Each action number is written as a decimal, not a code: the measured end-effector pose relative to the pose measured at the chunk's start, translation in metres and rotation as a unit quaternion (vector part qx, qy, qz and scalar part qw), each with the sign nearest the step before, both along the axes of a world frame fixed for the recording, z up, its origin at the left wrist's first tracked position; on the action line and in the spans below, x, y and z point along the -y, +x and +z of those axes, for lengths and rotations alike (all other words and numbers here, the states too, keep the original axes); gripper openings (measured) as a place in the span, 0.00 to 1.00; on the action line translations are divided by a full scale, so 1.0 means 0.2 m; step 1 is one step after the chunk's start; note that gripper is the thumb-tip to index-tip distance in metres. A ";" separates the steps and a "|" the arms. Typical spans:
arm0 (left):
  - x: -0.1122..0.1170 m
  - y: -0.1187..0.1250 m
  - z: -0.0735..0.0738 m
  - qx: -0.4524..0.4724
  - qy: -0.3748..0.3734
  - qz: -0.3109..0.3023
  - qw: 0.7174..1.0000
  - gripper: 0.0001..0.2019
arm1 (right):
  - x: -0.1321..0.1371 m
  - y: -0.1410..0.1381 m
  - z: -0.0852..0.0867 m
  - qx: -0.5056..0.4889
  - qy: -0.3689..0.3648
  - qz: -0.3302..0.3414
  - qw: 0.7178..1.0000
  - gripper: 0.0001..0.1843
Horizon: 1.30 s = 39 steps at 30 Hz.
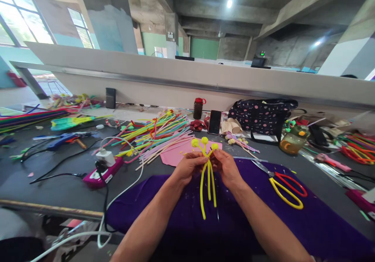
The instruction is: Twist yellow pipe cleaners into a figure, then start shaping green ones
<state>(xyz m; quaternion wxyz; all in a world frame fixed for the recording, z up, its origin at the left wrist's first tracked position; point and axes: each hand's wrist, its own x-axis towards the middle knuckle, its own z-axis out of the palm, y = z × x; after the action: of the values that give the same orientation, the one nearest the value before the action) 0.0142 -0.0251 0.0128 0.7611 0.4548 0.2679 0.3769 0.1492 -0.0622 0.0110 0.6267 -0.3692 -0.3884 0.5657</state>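
Observation:
Both my hands hold a bunch of yellow pipe cleaners [208, 178] upright over a purple cloth [175, 219]. Three fuzzy yellow balls top the stems, and the long tails hang down between my wrists. My left hand [189, 167] pinches the stems from the left. My right hand [224, 165] grips them from the right, fingers curled round the bunch just below the balls.
Red-and-yellow scissors [285, 185] lie on the cloth to the right. A heap of coloured pipe cleaners [155, 135], a pink sheet [178, 152], a blue glue gun [66, 139], a pink power strip [101, 172] with cables, a phone [215, 122] and a dotted bag [263, 115] crowd the dark table.

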 end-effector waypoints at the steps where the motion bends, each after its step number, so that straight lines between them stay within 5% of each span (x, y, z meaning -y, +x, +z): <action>1: 0.00 0.00 0.00 0.007 -0.013 0.002 1.000 0.09 | 0.00 0.00 0.00 0.008 0.006 -0.003 1.000 0.13; 9: 0.01 0.00 0.01 0.056 0.025 0.013 0.998 0.07 | 0.01 -0.02 0.00 0.101 0.093 -0.054 0.989 0.08; 24: 0.04 0.00 0.03 -0.040 0.162 0.045 0.985 0.11 | 0.00 -0.06 -0.03 0.003 0.049 -0.048 0.998 0.10; 31: 0.01 -0.01 0.00 -0.035 0.138 0.025 0.989 0.10 | 0.01 -0.07 -0.03 -0.055 0.025 -0.009 0.998 0.12; 35: 0.00 0.00 -0.01 0.007 0.059 0.036 0.998 0.09 | 0.01 -0.08 -0.03 0.017 0.059 -0.060 0.996 0.12; 39: -0.03 0.00 -0.02 0.025 0.026 0.064 0.997 0.08 | 0.01 -0.08 -0.02 0.108 0.084 -0.040 0.990 0.12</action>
<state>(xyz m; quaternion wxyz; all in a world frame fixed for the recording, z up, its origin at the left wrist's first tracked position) 0.0146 -0.0197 0.0086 0.7299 0.4470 0.2671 0.4428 0.1334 -0.0652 0.0066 0.6323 -0.3895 -0.4848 0.4620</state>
